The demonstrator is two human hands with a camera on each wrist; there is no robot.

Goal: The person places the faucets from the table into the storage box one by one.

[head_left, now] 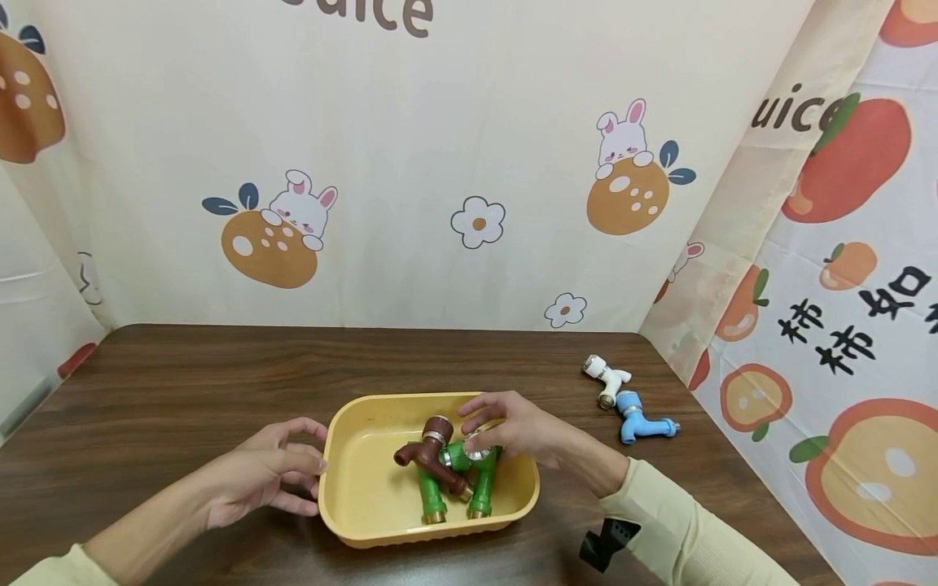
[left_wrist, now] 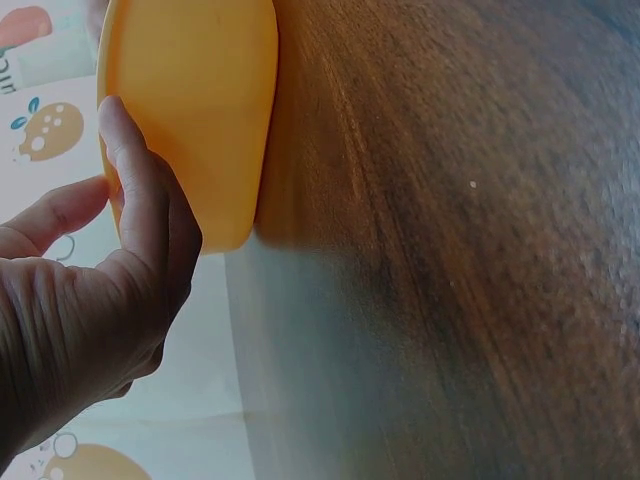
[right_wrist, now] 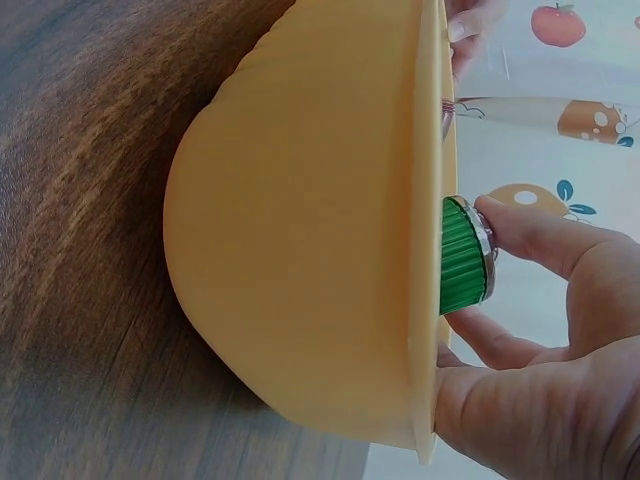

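Taps in coloured plastic are being handled over a yellow tray (head_left: 344,496) on a dark wooden table (head_left: 168,391). Three taps lie in the tray: a brown tap (head_left: 428,456) across two green ones. The right hand (head_left: 513,427) reaches into the tray, its thumb and fingers pinching the ribbed top of a green tap (head_left: 479,480). The left hand (head_left: 264,476) rests against the tray's left rim, fingers loosely spread. A white tap (head_left: 604,378) and a blue tap (head_left: 641,419) lie on the table, well apart from the tray to its right. Judging from this, three of five taps are in the tray and two are outside.

The head view alone shows all five taps. The right wrist view shows the pinch close up. The left wrist view shows fingertips touching the tray's outer wall.
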